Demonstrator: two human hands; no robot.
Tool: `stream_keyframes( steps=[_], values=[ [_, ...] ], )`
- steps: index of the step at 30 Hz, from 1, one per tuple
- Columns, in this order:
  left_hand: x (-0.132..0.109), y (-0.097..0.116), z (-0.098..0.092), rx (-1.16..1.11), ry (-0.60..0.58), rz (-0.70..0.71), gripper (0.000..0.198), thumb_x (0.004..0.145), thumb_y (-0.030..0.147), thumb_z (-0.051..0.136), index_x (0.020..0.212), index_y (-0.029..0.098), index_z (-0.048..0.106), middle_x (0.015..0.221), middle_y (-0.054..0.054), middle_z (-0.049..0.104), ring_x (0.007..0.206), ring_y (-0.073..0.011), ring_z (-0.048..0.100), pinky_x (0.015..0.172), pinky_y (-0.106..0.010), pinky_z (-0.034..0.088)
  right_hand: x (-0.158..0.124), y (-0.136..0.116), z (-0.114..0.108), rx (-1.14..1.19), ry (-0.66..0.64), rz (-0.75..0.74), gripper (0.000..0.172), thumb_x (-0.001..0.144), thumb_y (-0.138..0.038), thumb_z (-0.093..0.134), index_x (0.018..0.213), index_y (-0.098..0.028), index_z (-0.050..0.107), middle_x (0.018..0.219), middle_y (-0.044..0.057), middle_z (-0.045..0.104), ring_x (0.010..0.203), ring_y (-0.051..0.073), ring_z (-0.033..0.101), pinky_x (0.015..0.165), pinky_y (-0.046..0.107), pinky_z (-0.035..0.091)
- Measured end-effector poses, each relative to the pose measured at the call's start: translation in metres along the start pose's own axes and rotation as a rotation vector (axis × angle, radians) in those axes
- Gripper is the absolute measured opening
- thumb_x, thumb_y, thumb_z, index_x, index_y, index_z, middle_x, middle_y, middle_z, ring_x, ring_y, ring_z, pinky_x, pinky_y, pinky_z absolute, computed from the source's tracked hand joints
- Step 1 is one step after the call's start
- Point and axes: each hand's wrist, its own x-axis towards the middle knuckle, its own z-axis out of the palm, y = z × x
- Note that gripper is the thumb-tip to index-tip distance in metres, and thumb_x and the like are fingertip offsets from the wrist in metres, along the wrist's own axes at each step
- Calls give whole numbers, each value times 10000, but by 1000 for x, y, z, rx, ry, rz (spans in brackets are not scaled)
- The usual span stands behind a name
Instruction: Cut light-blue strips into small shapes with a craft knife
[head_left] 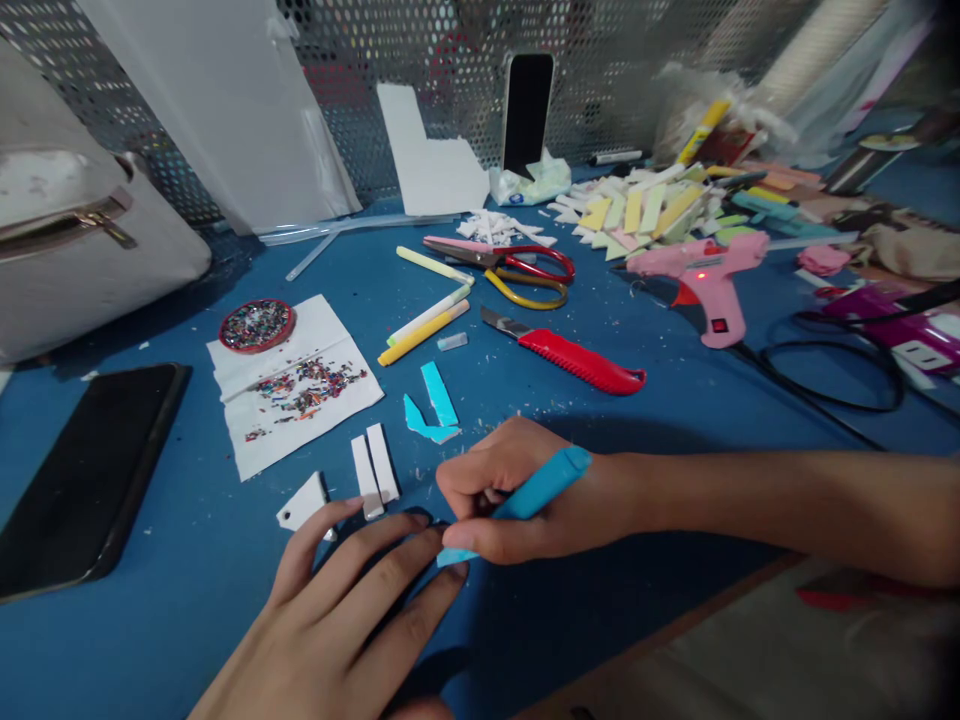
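Observation:
My right hand [525, 490] is closed in a writing grip around a blue marker [544, 485], its back end pointing up to the right. The marker's tip is hidden behind my fingers. My left hand [367, 590] rests on the blue table with its fingers spread. Its fingertips meet a small light-blue piece [456, 556] beneath my right thumb. Just beyond the left fingertips lie two white strips [375, 465] and a white piece with a hole [304, 503]. Cut light-blue pieces [435, 405] lie ahead of the right hand.
A red box cutter [581, 358], scissors [525, 265] and a yellow marker [424, 333] lie ahead. The pink glue gun [705, 275], its light on, trails a cable. Left are a phone [90, 475], bits on paper [307, 390] and a bag [90, 240]. Foam scraps [645, 210] are heaped behind.

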Motion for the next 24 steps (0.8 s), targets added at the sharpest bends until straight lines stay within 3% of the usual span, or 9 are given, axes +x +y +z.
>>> stream_keyframes(
  steps=[14, 17, 21, 24],
  values=[
    [1, -1, 1, 4, -3, 1, 470, 956, 548, 450, 1286, 241, 583, 1233, 4, 651, 1270, -204, 417, 1182, -431, 61, 0, 1, -2, 33, -18, 5, 295, 891, -294, 638, 689, -146, 481, 628, -61, 499, 558, 44, 437, 516, 167, 300],
    [1, -1, 0, 9, -2, 6, 454, 962, 532, 450, 1282, 241, 585, 1234, 4, 650, 1273, -201, 414, 1184, -434, 48, 0, 1, -1, 40, -8, 16, 337, 898, -301, 629, 660, -148, 447, 602, -68, 439, 556, 46, 397, 509, 175, 278],
    [1, 0, -1, 7, -4, 4, 458, 965, 527, 442, 1289, 235, 579, 1240, -2, 645, 1274, -206, 421, 1184, -430, 67, 0, 1, -2, 52, -27, 18, 300, 893, -322, 637, 698, -151, 486, 637, -62, 486, 571, 50, 431, 522, 172, 299],
    [2, 0, -1, 10, 4, 3, 457, 954, 530, 467, 1284, 235, 584, 1229, -3, 650, 1268, -206, 425, 1187, -426, 58, 0, 1, -2, 42, -12, 12, 361, 901, -311, 622, 645, -153, 423, 600, -71, 393, 554, 50, 363, 516, 182, 269]
  ],
)
